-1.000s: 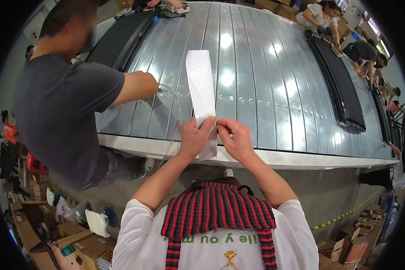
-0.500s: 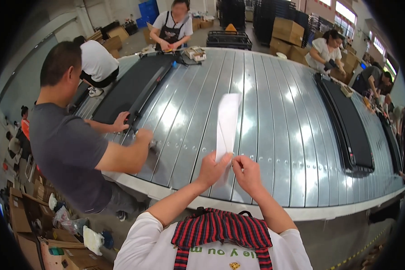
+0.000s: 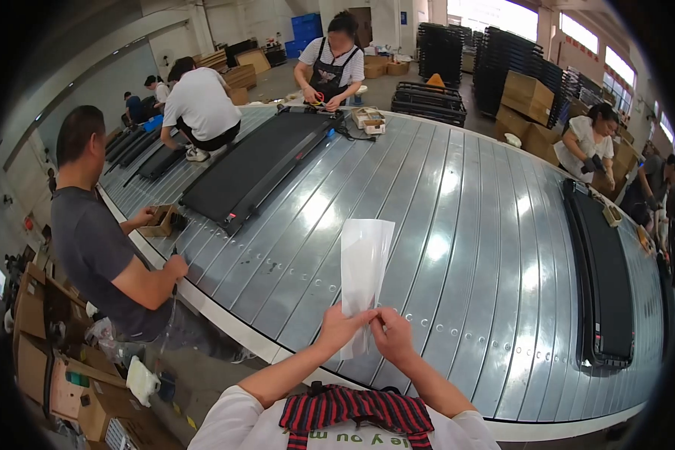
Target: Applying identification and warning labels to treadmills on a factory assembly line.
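Currently, the left hand (image 3: 342, 328) grasps a thin white strip (image 3: 364, 262) below its middle, with the thumb pressed on it. The right hand (image 3: 393, 336) is just beside, its fingers (image 3: 383, 315) bent and close together at the right edge of the strip; I cannot tell if they pinch it. The strip is above the slatted metal conveyor (image 3: 420, 247), its longer part pointing away from the wearer and its lower end hanging below the hands. On the conveyor, one black panel (image 3: 266, 169) lies to the far left, and another panel (image 3: 609, 270) lies to the right. At the left edge, a person in grey (image 3: 97, 251) touches a small open box (image 3: 157, 222).
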A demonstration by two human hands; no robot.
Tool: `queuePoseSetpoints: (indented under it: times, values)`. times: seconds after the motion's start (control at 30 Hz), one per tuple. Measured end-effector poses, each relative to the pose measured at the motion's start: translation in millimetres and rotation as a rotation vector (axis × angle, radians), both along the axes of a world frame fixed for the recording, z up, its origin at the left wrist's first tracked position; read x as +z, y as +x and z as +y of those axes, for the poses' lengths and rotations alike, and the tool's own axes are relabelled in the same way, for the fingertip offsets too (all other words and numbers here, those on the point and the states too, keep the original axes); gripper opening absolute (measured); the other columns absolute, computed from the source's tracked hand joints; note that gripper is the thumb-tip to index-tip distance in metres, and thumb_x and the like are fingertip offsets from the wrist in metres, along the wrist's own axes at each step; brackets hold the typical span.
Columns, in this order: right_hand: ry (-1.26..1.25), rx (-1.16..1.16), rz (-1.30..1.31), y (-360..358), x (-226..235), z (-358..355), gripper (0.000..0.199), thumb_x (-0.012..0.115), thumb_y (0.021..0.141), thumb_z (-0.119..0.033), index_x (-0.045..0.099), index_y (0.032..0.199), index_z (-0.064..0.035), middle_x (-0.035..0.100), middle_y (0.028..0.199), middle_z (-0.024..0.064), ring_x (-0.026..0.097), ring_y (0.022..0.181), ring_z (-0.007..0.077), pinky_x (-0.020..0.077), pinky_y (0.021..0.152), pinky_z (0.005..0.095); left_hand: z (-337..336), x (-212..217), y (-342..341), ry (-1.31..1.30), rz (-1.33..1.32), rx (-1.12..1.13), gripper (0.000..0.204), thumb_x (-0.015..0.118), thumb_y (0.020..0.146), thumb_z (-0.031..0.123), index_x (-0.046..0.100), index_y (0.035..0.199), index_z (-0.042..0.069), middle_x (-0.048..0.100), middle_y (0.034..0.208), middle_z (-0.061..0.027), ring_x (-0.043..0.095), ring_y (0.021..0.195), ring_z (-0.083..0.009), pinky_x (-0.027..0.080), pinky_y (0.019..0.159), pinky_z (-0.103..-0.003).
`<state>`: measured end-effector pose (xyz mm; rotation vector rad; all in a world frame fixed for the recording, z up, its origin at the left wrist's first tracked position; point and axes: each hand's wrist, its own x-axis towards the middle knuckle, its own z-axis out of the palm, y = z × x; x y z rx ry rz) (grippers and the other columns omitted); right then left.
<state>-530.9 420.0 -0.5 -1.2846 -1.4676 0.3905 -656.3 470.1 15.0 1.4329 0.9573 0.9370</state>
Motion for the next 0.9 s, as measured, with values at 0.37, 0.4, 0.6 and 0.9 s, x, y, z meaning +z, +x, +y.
queuePoseSetpoints:
  times: [0.37, 0.4, 0.6, 0.9]
  values:
    - [-0.321, 0.156, 0.639, -36.6, -20.0, 7.8, 0.012, 0.051, 0.085, -0.01, 0.056, 0.083, 0.0014, 0.059, 0.071, 0.0061, 0.057, 0.061, 0.011, 0.0473, 0.058, 0.025, 20.8, -11.3, -59.9, -0.014, 0.063, 0.069, 0.027, 0.06, 0.081, 0.022, 0.061, 0.091, -0.003, 0.063, 0.08, -0.0055, 0.056, 0.071, -0.0082, 0.045, 0.063, -0.024]
    - [-0.3, 0.106, 0.71, -36.7, -13.1, 8.4, 0.013, 0.05, 0.086, -0.01, 0.056, 0.083, 0.0012, 0.059, 0.071, 0.0055, 0.057, 0.061, 0.0113, 0.0477, 0.058, 0.0251, 26.6, -11.0, -69.2, 0.071, 0.132, 0.09, 0.026, 0.059, 0.081, 0.021, 0.061, 0.091, -0.003, 0.063, 0.08, -0.0058, 0.056, 0.071, -0.0085, 0.045, 0.063, -0.025]
    - [0.03, -0.143, 0.627, -61.3, 23.5, 22.9, 0.01, 0.052, 0.084, -0.008, 0.056, 0.081, 0.0001, 0.059, 0.072, 0.0044, 0.056, 0.063, 0.0105, 0.0462, 0.058, 0.0238, 68.6, -8.9, -127.8, 0.136, -0.052, 0.136, 0.025, 0.057, 0.081, 0.019, 0.06, 0.092, -0.003, 0.063, 0.079, -0.006, 0.057, 0.071, -0.0097, 0.045, 0.063, -0.026]
    - [0.149, 0.081, -0.348, -192.6, 81.6, 41.1, 0.017, 0.061, 0.072, -0.003, 0.057, 0.088, -0.0032, 0.059, 0.082, 0.0104, 0.056, 0.072, 0.0279, 0.0461, 0.064, 0.0333, 105.7, 13.4, -166.1, 0.003, -0.163, -0.115, 0.024, 0.06, 0.079, 0.018, 0.06, 0.095, 0.0, 0.06, 0.082, -0.0022, 0.052, 0.07, -0.0075, 0.044, 0.062, -0.023]
